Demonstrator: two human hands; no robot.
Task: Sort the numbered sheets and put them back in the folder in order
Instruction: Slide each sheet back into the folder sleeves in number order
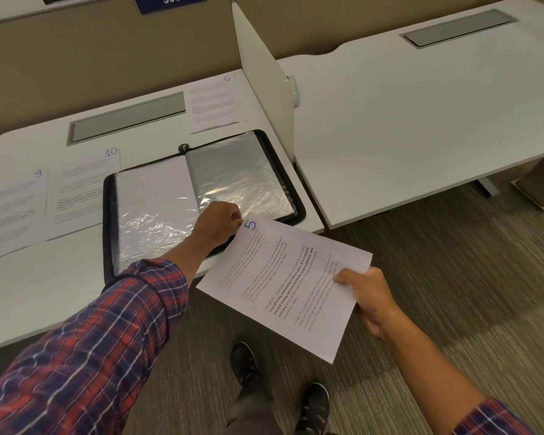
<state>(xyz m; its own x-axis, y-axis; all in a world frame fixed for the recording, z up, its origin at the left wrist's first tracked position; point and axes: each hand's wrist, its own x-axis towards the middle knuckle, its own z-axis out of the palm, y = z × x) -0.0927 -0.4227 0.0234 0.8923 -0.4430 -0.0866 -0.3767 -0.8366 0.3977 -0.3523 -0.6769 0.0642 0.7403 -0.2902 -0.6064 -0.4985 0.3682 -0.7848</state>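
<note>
Leaving sheet 9 (10,211), sheet 10 (82,189) on counter (44,293) beside open folder (297,211); pinching with left hand (217,222) sheet 5 (286,287) numbered corner at folder's near edge; gripping far edge with right hand (368,296); likely needing squaring to sleeve (242,171) mouth, feeding flat

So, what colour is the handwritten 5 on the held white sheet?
The handwritten 5 is blue, clearest in head view.

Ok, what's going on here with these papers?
A person holds the sheet numbered 5 in both hands: the left hand pinches its top corner by the numeral, the right hand grips the opposite edge. It hangs just off the front of the desk, by the open folder. On the desk, sheet 9 and sheet 10 lie left of the folder and sheet 6 behind it.
</note>
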